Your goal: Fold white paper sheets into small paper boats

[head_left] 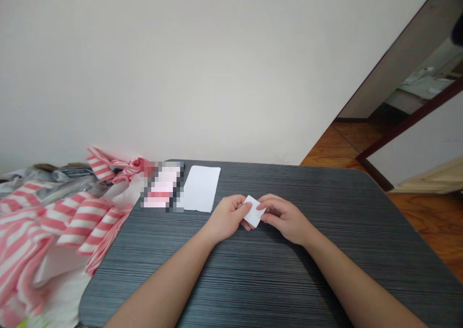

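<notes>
The person's left hand (227,217) and right hand (284,219) are both holding a firm pinching grip on a small white paper square (253,211), raised over the dark counter (325,270), just right of a white paper sheet (200,188).

Two bare arms reach up from the bottom of the view and angle inward, the left forearm (162,284) and the right forearm (358,280) forming a wide V. The left hand (227,217) and the right hand (284,218) come together near the middle, palms facing each other and fingers curled. The left fingertips (243,205) and right fingertips (262,205) pinch from either side, just apart. Both wrists bend gently inward.
</notes>
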{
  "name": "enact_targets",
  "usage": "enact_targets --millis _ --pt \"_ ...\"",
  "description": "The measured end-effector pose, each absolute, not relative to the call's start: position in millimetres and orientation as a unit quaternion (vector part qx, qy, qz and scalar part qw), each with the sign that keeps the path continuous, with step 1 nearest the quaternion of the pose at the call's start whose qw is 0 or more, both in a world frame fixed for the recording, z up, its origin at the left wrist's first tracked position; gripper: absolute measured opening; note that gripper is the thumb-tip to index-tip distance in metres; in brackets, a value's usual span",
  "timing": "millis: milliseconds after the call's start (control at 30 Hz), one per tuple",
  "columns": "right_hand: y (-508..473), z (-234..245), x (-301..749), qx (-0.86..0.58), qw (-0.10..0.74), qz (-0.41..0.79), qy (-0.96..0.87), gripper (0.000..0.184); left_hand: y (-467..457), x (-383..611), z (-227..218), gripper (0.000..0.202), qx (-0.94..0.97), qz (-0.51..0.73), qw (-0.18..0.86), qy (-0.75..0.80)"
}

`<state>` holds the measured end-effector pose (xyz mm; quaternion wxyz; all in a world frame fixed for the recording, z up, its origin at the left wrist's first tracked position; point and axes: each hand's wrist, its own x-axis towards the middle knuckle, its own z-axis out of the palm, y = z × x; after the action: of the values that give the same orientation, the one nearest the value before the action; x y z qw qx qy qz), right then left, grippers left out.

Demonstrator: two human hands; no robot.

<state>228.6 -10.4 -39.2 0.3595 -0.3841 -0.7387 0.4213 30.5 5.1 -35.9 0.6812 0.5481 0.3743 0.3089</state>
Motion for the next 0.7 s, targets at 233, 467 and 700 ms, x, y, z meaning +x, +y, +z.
enact_targets --millis 233,467,700 --pt "-8.8 -36.9 228.2 -0.398 0.363 0.383 -0.750 0.013 4.6 29.9 -35.8 0.033 0.561 0.298 0.677 0.372" --pt "-7.4 -38.2 230.2 -0.365 0.346 0.357 -0.787 0.018 4.3 29.4 -36.5 0.034 0.550 0.299 0.688 0.367" --pt "-8.1 -39.2 229.9 -0.347 0.352 0.357 -0.793 0.019 4.3 29.4 -36.3 0.034 0.563 0.289 0.683 0.364"
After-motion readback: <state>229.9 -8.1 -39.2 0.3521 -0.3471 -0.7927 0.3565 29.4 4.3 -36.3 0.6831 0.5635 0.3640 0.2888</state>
